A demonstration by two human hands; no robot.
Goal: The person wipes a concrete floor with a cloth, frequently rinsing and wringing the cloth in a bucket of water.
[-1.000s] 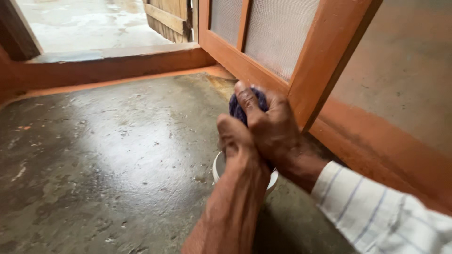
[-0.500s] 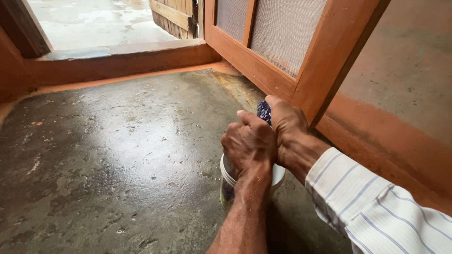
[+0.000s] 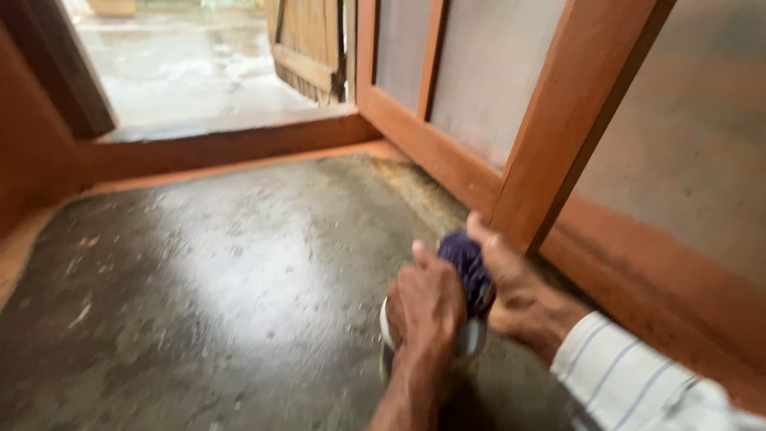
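Dark blue-purple cloth [image 3: 469,267], bunched into a wad, sits between both hands directly above a small white tub [image 3: 471,339] that stands on the floor. The left hand [image 3: 427,311] is closed over the near side of the wad, its fingers curled tight around it. The right hand [image 3: 511,287], in a white striped sleeve [image 3: 630,379], presses on from the far side with its thumb raised along the cloth. The picture is blurred, so single fingers are hard to tell apart. This looks like the wringing step, with the cloth squeezed over the tub. The next move seems to call for a firm twist while the wad stays above the tub's mouth. Beyond the hands the wet grey concrete floor [image 3: 223,263] shines. Just right stands an orange wooden screen door [image 3: 558,120], and farther off a raised threshold [image 3: 223,144] leads to a bright yard.
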